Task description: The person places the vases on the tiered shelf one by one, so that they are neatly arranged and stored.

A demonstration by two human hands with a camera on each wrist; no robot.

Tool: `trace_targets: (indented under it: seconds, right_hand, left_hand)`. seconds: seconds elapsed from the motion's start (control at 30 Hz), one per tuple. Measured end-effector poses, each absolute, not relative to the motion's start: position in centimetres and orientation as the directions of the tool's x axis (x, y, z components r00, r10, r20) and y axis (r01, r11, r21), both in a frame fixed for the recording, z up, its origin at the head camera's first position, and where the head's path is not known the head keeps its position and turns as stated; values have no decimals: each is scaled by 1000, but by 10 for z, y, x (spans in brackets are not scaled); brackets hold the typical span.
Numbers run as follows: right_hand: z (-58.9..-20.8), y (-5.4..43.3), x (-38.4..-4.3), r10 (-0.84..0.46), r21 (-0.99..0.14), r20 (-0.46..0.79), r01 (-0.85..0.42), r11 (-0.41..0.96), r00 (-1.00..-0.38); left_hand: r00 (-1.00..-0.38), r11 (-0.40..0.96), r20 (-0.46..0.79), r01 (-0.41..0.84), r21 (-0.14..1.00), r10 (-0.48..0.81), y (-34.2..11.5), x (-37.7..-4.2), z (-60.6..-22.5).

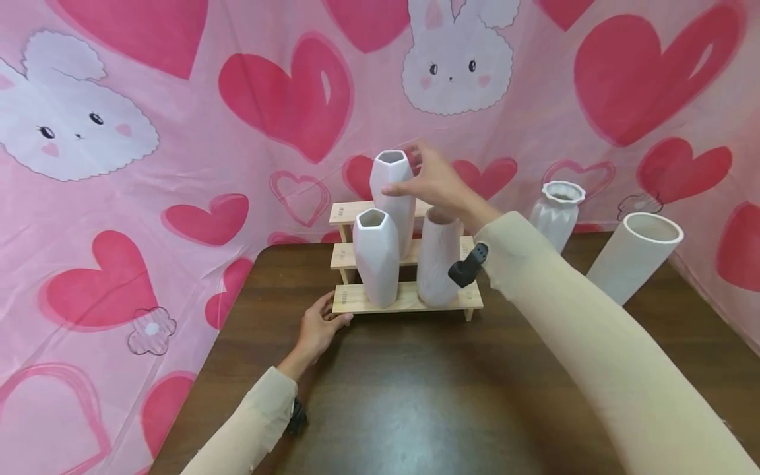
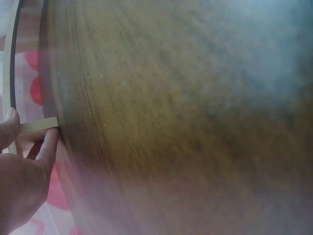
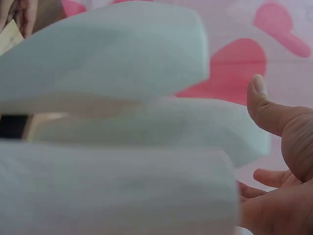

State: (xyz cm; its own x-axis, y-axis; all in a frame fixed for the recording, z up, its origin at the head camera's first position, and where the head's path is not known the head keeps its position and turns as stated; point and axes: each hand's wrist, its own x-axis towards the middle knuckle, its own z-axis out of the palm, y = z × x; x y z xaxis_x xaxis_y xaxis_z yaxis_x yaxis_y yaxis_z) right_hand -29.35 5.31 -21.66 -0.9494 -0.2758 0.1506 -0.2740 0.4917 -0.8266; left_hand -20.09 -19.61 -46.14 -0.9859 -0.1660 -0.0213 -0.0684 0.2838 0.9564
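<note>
A three-tier wooden stand (image 1: 407,298) holds three white vases. The faceted front-left vase (image 1: 379,264) and the front-right vase (image 1: 436,264) stand on the bottom tier. Behind them rises a taller-looking faceted vase (image 1: 394,177), its base hidden. My left hand (image 1: 316,333) pinches the stand's lower left end, thumb at the plank and fingers at the short leg (image 2: 41,126). At the rear vase's top, my right hand (image 1: 438,181) has its thumb in front and fingers behind, spread apart. In the right wrist view, a gap shows between the thumb and the rear vase (image 3: 195,125).
To the right on the brown table (image 1: 404,396) stand a white vase with a scalloped rim (image 1: 555,214) and a plain cylindrical vase (image 1: 632,260), partly behind my right sleeve. A pink curtain (image 1: 380,79) with hearts and rabbits hangs behind the table.
</note>
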Motion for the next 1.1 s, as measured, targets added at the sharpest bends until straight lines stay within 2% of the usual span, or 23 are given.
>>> trace_targets:
  seconds: [0.2, 0.47, 0.67, 1.0, 1.1]
  right_hand:
    - [-207, 97, -284, -271, -743, 220, -341, 576, -937]
    - [-216, 156, -277, -215, -755, 237, -319, 573, -947]
    - [-227, 180, -276, -182, -753, 242, -302, 585, -953]
    - [-250, 225, -267, -129, -731, 335, -344, 589, -933]
    - [-253, 243, -264, -83, -732, 330, -310, 606, -940]
  left_hand:
    - [-987, 272, -23, -66, 960, -159, -197, -202, -463]
    - [-985, 281, -16, -64, 957, -172, -200, -205, -463]
    - [-985, 307, -17, -70, 949, -171, -203, -207, -463]
    - [-986, 323, -16, -69, 944, -165, -204, -209, -464]
    - [-986, 309, -15, -67, 949, -167, -203, -210, -464]
